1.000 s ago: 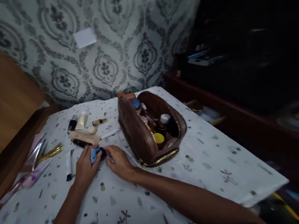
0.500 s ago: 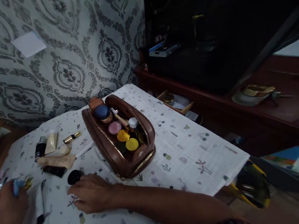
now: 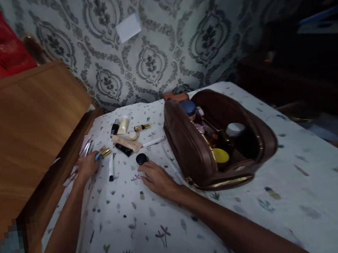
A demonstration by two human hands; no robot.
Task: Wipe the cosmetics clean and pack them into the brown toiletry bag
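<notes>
Table [image 3: 148, 211], dressed in small printed motifs, runs along wooden furniture [image 3: 27, 127] at its left edge. Brown bag [image 3: 186, 145], unzipped and gaping, stands right of the table's middle, toward the far edge; inside show a yellow lid [image 3: 221, 155] and a white lid [image 3: 235, 129]. The right forearm [image 3: 207, 212] passes close to its near end; a careless swing could shove the bag and tip its contents. The right hand [image 3: 160, 181] lies left of the bag, loosely bent, closed on nothing that shows. The left hand [image 3: 88, 168] is at the left edge; its grip is hidden, so I cannot tell. A nudge there might send the pink packet [image 3: 70, 176] over. Toward the far left corner lies a beige tube [image 3: 126, 143]. A white brush [image 3: 111, 166] sits between the hands. Smallest, a black round piece [image 3: 141, 159] sits at the right fingertips and could skid if pushed.
</notes>
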